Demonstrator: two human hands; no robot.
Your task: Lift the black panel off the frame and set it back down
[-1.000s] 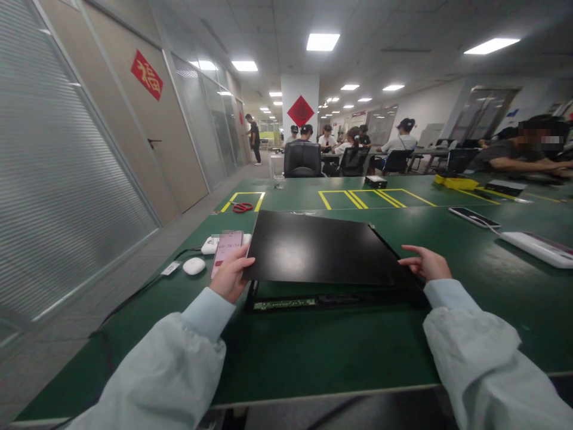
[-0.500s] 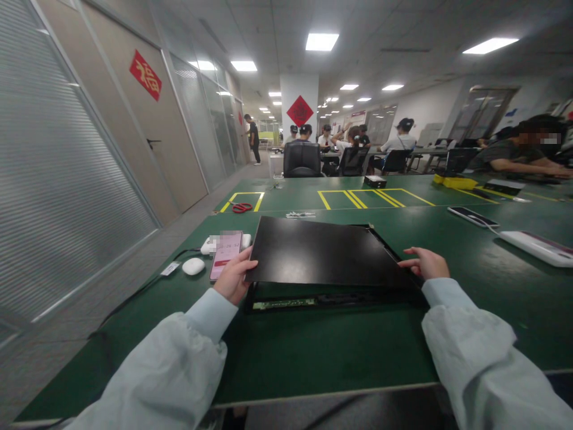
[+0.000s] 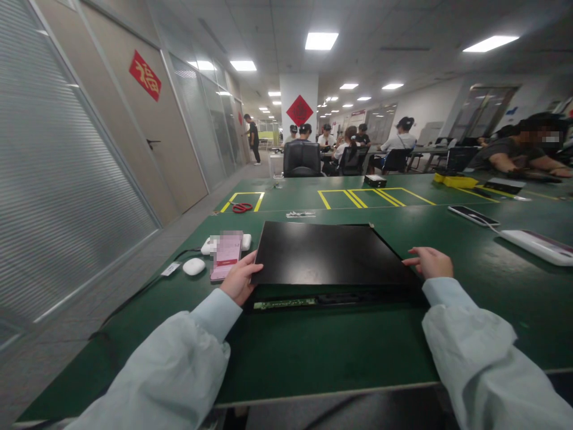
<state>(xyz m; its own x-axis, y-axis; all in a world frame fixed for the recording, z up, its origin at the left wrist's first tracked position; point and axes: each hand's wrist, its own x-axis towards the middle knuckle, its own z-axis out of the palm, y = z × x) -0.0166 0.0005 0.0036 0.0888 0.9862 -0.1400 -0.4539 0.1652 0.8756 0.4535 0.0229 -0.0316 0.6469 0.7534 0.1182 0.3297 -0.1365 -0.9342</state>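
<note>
A flat black screen panel [image 3: 326, 254] lies over a shallow black frame [image 3: 380, 298], its left side tilted up. Along the frame's near side shows a strip of green circuit board [image 3: 285, 304]. My left hand [image 3: 240, 278] grips the panel's left edge, thumb on top and fingers beneath. At the right rim is my right hand [image 3: 432, 264], index finger stretched to the edge and the other fingers curled low, partly in shadow. Beside my left hand a pink phone [image 3: 226, 257] leans on a white object [image 3: 246, 242].
A white rounded case [image 3: 194, 266] and a black cable [image 3: 134, 292] are at left. Red scissors [image 3: 242, 208] and small tools [image 3: 300, 214] lie beyond the panel. To the right are a phone [image 3: 473, 216] and a white device [image 3: 537, 247]. People sit farther back.
The panel's left side has come down and shifted slightly right, with my left hand following. My right hand has moved a little to the right.
</note>
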